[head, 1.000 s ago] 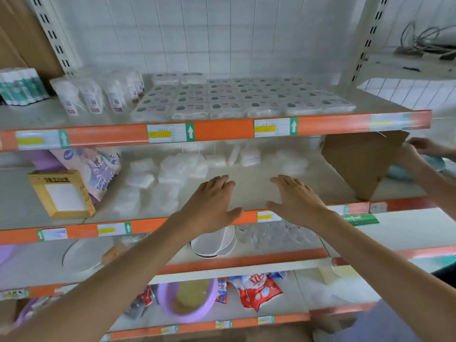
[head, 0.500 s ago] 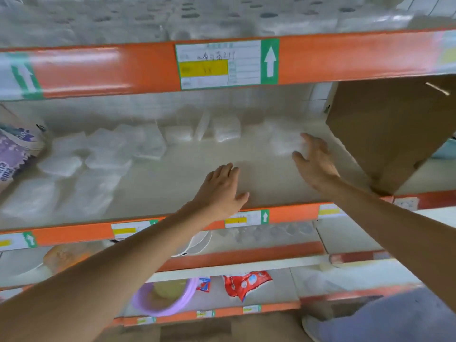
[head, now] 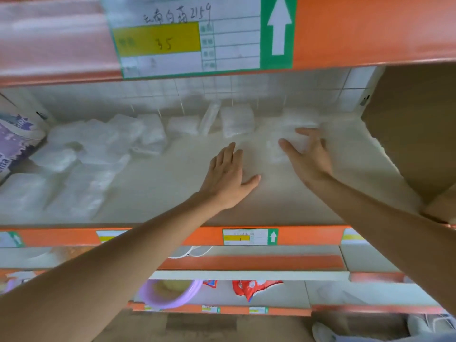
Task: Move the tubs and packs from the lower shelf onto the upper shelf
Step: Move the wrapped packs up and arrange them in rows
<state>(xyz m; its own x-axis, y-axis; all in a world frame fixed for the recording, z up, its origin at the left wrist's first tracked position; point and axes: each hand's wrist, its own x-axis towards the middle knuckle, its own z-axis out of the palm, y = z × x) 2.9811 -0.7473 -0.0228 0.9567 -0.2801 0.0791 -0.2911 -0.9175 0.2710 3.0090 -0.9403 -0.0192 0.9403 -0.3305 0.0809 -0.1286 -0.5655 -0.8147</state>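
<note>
Right hand point(head: 306, 156) is spread wide over a blurred white pack point(head: 278, 149) deep on the lower shelf point(head: 172, 188). My left hand point(head: 227, 176) lies flat and empty beside it. I'm at the reach, I think. Next I'd close round the pack and lift it to the upper shelf point(head: 370, 33).

On the upper shelf beam point(head: 370, 28) a label point(head: 187, 35) is fixed: handwritten Chinese characters and "215g" or "2159" are read at its top, "35" on its yellow field, a white up-arrow point(head: 278, 25) on green. Below the beam, a smaller label point(head: 249, 236) cannot be read.
</note>
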